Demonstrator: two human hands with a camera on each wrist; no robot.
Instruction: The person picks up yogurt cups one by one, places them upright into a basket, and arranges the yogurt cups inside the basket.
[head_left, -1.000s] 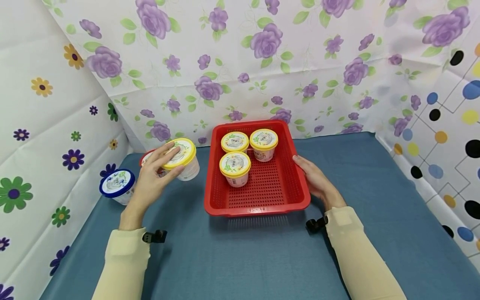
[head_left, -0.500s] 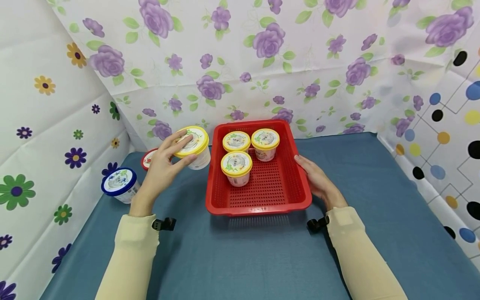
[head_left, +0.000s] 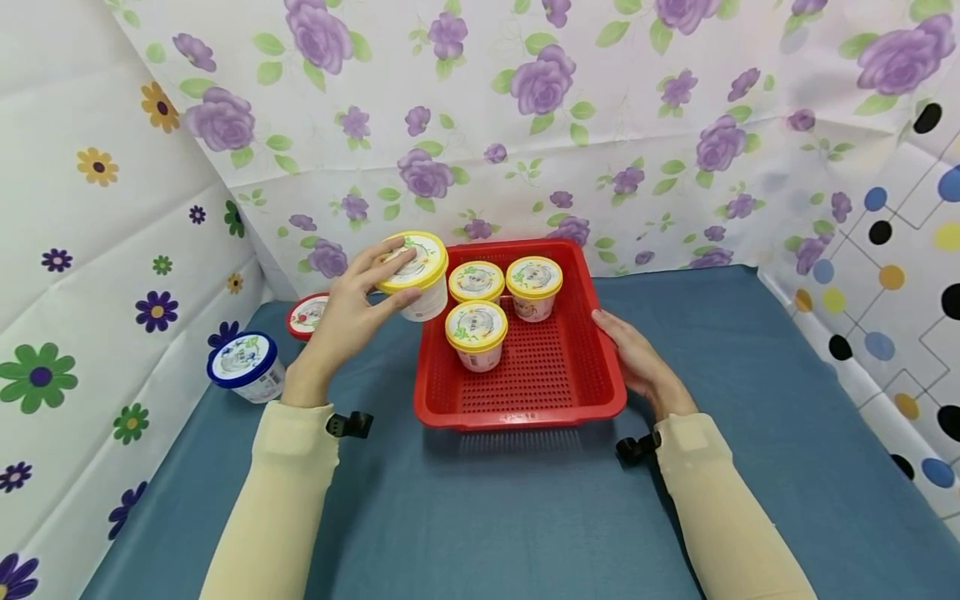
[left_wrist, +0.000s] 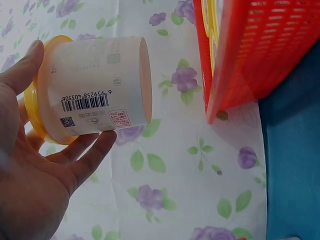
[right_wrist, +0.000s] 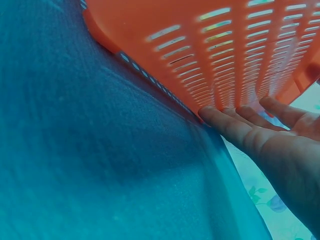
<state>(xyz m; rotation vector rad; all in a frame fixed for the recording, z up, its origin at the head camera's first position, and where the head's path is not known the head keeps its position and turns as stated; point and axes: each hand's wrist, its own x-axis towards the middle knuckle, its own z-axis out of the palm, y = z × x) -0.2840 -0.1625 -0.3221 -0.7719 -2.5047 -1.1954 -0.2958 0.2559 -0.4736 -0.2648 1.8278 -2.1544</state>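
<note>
Left Hand Holds Yellow-Lidded Tub Beside Red Basket

A person's left hand grips a yellow-lidded tub in the air, just beside the far left corner of a red basket. The grip is closed around the lid end, fingers reaching across the top and thumb on the near side. The left wrist view shows a barcode on the tub's pale wall, with a gap between tub and basket.

The right hand touches the basket's right side, its grip closed on nothing: the fingers lie extended against the slotted outer wall, seen in the right wrist view.

Inside the basket, three matching tubs stand upright toward the far left: a far left tub, a far right tub and a nearer tub in front of the first.

At left on the blue-covered worktop, a blue-lidded tub stands beyond the left forearm, with a red-lidded tub farther back, partly hidden by the left hand. Pale yellow sleeves cover both arms, and a purple-flowered sheet hangs behind the scene.
</note>
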